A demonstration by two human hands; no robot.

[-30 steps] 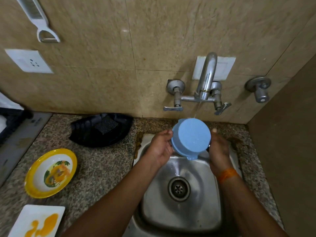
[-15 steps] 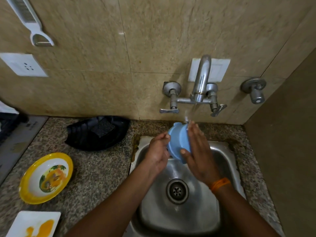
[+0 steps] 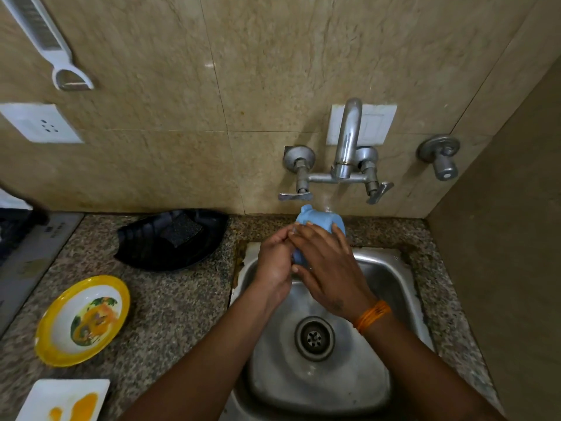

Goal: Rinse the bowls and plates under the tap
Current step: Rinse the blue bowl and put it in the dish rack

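A small blue bowl (image 3: 318, 219) is held over the back of the steel sink (image 3: 394, 268), right under the running tap (image 3: 349, 138). My left hand (image 3: 274, 262) grips the bowl's left side. My right hand (image 3: 328, 262) lies across the bowl's near face with fingers spread, covering most of it. Water falls onto the bowl's top edge. A yellow-rimmed bowl (image 3: 83, 319) with orange smears sits on the counter at left. A white square plate (image 3: 63, 401) with orange sauce lies at the bottom left corner.
A black tray (image 3: 145, 247) with a dark scrub pad (image 3: 182, 230) sits on the granite counter beside the sink. A white peeler (image 3: 57, 56) hangs on the tiled wall. A second wall valve (image 3: 440, 156) sticks out at right. The sink drain (image 3: 314, 338) is uncovered.
The blue bowl has turned from showing its round base to edge-on, then tipped up under the stream. My right hand moved from its right side across its near face.
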